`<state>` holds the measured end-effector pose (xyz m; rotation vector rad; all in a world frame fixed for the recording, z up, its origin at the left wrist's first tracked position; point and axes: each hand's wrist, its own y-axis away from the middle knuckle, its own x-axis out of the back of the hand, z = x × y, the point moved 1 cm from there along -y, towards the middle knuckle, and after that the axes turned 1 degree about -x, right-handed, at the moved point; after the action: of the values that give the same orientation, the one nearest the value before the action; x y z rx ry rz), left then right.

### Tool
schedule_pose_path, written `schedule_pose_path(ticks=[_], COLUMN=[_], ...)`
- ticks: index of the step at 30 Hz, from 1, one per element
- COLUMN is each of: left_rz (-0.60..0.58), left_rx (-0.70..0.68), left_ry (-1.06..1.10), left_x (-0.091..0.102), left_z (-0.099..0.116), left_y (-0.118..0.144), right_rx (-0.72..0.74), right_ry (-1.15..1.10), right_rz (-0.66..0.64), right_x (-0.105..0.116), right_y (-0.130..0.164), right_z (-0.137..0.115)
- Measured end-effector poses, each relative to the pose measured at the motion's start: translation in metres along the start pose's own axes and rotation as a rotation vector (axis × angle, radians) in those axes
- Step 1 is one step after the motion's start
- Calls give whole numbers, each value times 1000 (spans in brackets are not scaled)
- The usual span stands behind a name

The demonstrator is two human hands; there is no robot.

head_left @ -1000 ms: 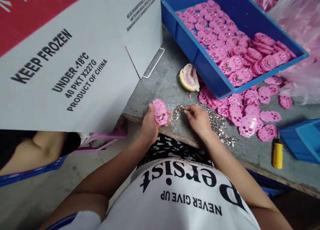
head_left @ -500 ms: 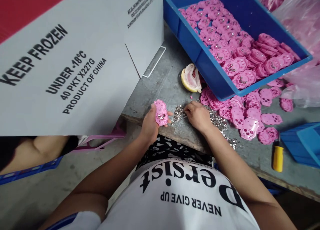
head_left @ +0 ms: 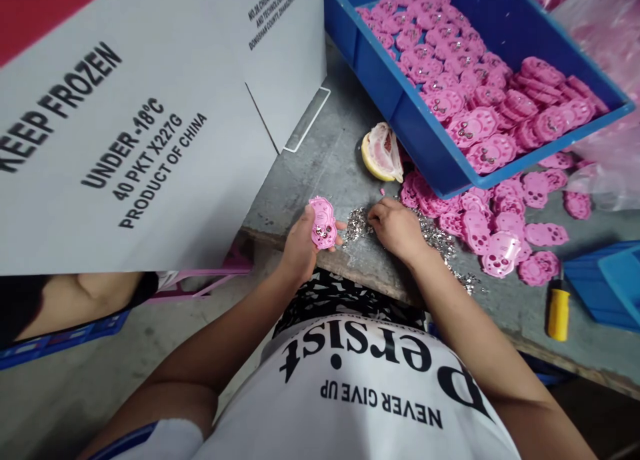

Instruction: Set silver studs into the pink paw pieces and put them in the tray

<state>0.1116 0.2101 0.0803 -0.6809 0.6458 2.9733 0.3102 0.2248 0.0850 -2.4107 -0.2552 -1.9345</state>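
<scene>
A grey, scuffed tabletop (head_left: 325,160) carries things. At its near edge, the left hand (head_left: 300,243) pinches a pink plastic piece (head_left: 323,223), long axis pointing away. The right hand's (head_left: 397,230) grip presses together over silver screws (head_left: 356,225).

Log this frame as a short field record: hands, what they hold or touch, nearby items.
left hand: holds pink plastic piece, fingers curled round its edge
right hand: fingers down in pile of small metal parts
bench: grey, worn
blue bin: filled with pink pieces
loose pink pieces: right of the hands
also: fruit segment, yellow-handled screwdriver, cardboard box
</scene>
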Motion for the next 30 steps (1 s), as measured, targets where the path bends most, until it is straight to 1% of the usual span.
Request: schedule_pose_path(ticks=[3, 5, 10, 14, 19, 21, 23, 25, 27, 29, 30], left_rz=[-11, -24, -44, -47, -65, -77, -92, -107, -118, -126, -131], left_rx=[-14, -32, -40, -12, -9, -12, -8, -4, -20, -52, -67], left_ry=[-22, -36, -24, -20, -29, -35, -44, -65, -92, -120, -135], left_x=[1, 1, -5, -13, -19, -21, -24, -28, -34, -41, -44], left_z=[-1, -2, 0, 2, 4, 3, 2, 1, 0, 0, 0], left_y=[0, 0, 3, 7, 9, 9, 10, 13, 17, 23, 26], right_rx=[-9, -40, -104, -108, -132, -174, -221, -272, -311, -323, -321], right_ry=[5, -37, -225, -358, -571, -732, -983, -1258, -1475, -1599, -1628], right_rz=[2, 15, 65, 78, 140, 145, 134, 95, 38, 10, 22], right_x=[-1, -1, -2, -4, -4, -3, 0, 2, 6, 9, 10], right_y=[3, 6, 7, 4, 2, 3, 7, 14, 22, 30, 35], right_z=[0, 2, 6, 7, 11, 13, 12, 8, 3, -1, -3])
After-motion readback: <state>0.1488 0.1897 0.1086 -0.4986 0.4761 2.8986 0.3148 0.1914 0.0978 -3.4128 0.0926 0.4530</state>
